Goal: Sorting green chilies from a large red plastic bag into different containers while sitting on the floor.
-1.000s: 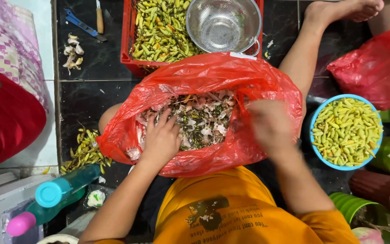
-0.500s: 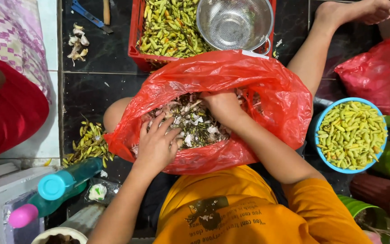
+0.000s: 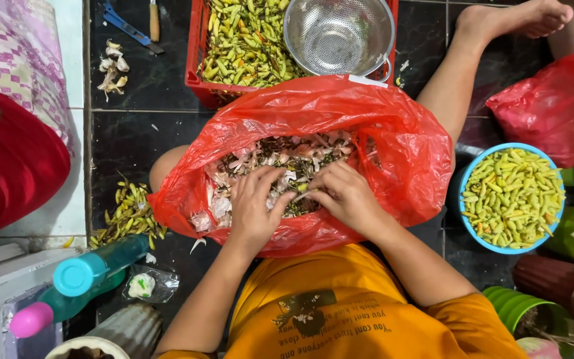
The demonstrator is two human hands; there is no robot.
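From the head view, both hands sit inside the open red bag [image 3: 340, 119] on the person's lap; the left hand [image 3: 255, 206] lies flat, fingers spread and holding nothing, on the heap of peels and stems [image 3: 280, 156]; the right hand [image 3: 343, 194] has its fingers curled, fingertips pinched on a small green chili [image 3: 302, 189] at the middle of the heap; the step in hand looks like picking chilies out of the scraps; any further picking calls for a light pinch, since the chilies lie mixed with loose skins; a blue bowl [image 3: 468, 174] of green chilies stands just right of the bag.
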